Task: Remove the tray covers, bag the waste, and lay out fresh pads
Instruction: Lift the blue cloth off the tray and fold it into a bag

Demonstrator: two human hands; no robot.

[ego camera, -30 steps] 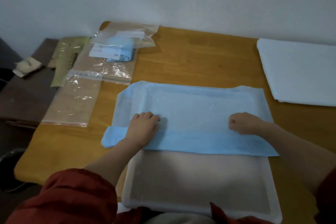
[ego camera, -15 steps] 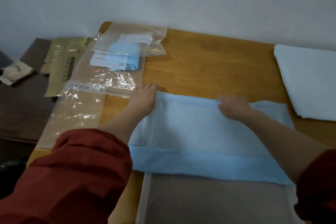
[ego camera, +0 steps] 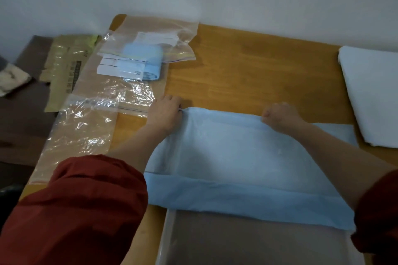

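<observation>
While the left hand point(ego camera: 165, 112) pinches the thin pale-blue pad point(ego camera: 237, 157) mid-frame at its far edge, the right hand point(ego camera: 280, 117) clenches it

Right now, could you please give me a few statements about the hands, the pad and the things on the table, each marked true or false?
1. The left hand and the right hand both grip the far edge of the thin light blue pad. True.
2. The light blue pad covers the whole white plastic tray. False: the near part of the tray lies bare.
3. A stack of folded white sheets lies on the wooden table to the right of the pad. True.
4. The clear plastic zip bag at the far left of the table is empty. False: it holds a folded blue item and white paper.
</observation>
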